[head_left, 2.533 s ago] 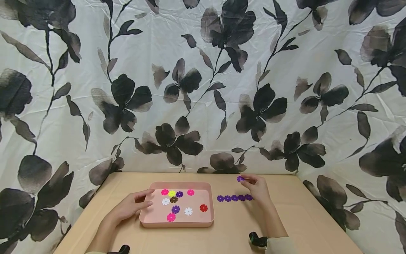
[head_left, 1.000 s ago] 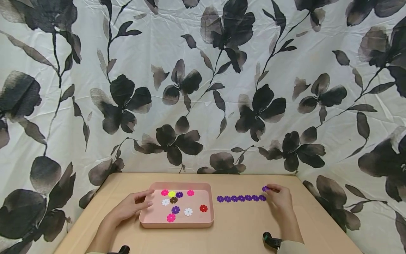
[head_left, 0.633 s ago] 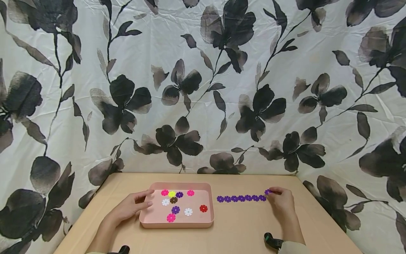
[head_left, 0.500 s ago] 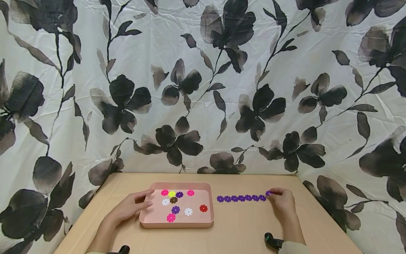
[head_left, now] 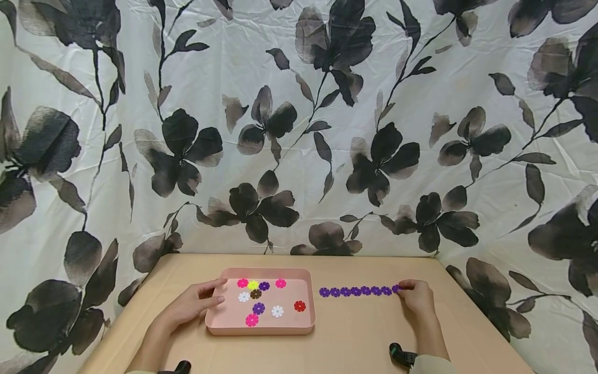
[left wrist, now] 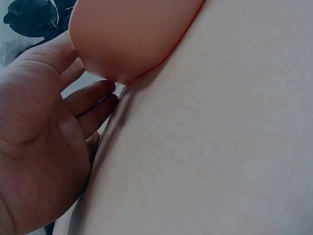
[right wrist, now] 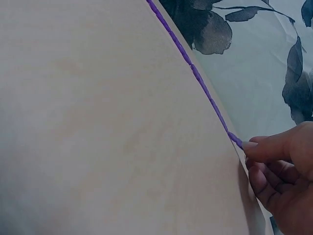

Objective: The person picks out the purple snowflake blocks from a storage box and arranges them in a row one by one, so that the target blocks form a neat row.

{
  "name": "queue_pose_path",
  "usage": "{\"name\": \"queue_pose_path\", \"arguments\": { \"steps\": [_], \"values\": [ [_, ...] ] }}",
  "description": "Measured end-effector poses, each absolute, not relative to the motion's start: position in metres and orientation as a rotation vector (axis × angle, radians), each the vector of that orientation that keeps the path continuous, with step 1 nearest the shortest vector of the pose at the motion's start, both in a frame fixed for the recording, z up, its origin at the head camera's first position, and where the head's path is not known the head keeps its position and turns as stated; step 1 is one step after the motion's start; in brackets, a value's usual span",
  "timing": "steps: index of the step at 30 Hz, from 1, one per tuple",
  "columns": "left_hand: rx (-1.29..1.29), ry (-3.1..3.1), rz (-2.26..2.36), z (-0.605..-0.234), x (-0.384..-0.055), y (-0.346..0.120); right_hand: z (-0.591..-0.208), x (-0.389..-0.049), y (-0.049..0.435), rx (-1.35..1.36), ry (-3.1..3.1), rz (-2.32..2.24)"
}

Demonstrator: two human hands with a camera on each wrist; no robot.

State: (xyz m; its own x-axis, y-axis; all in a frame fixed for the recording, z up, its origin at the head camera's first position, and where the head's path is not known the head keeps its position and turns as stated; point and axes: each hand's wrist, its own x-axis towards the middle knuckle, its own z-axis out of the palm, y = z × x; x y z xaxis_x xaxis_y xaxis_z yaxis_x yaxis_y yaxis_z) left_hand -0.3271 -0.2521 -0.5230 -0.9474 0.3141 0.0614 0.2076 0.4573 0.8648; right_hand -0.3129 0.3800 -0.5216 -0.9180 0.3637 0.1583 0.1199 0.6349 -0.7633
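Note:
Between thumb and fingers, my right hand (head_left: 418,297) pinches a purple flower-shaped interlocking disc (head_left: 396,289). That disc meets the right end of a straight row of purple discs (head_left: 356,291) on the table. The right wrist view shows the row (right wrist: 203,81) edge-on as a thin line, with the pinched disc (right wrist: 235,140) slightly angled at its near end. My left hand (head_left: 189,305) holds the left side of a pink tray (head_left: 261,331), thumb and index finger over the rim. In the left wrist view its other fingers lie beside and below the tray wall (left wrist: 127,39).
Inside the tray lie loose discs: pink, yellow (head_left: 253,285), brown (head_left: 256,294), white (head_left: 277,311), red (head_left: 299,306) and purple (head_left: 258,308). A light wooden table (head_left: 345,348) carries everything. Floral cloth (head_left: 299,156) hangs behind its back edge.
My right hand has moved right and down, bringing its purple disc from above the row to the row's right end. The row shows more discs than at first. Left hand and tray stayed put.

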Motion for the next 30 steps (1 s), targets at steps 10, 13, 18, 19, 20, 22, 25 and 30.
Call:
{"name": "queue_pose_path", "arguments": {
  "steps": [10,13,18,19,20,22,25,30],
  "values": [
    [0.49,2.613,1.498,-0.522,-0.326,-0.254,-0.517,-0.309,0.375,-0.374,-2.614,1.107],
    [0.495,2.61,1.499,-0.522,-0.325,-0.254,-0.517,-0.308,0.373,-0.363,-2.601,1.088],
    [0.49,2.594,1.507,-0.522,-0.325,-0.255,-0.517,-0.31,0.365,-0.3,-2.5,1.238],
    [0.485,2.588,1.51,-0.522,-0.324,-0.255,-0.516,-0.311,0.362,-0.278,-2.477,1.276],
    [0.48,2.583,1.512,-0.522,-0.324,-0.255,-0.515,-0.312,0.358,-0.262,-2.457,1.324],
    [0.471,2.572,1.518,-0.522,-0.324,-0.255,-0.511,-0.314,0.35,-0.24,-2.421,1.399],
    [0.471,2.572,1.512,-0.522,-0.324,-0.256,-0.504,-0.317,0.336,-0.205,-2.376,1.482],
    [0.479,2.567,1.512,-0.52,-0.322,-0.256,-0.494,-0.322,0.312,-0.116,-2.31,1.559]
  ]
}}
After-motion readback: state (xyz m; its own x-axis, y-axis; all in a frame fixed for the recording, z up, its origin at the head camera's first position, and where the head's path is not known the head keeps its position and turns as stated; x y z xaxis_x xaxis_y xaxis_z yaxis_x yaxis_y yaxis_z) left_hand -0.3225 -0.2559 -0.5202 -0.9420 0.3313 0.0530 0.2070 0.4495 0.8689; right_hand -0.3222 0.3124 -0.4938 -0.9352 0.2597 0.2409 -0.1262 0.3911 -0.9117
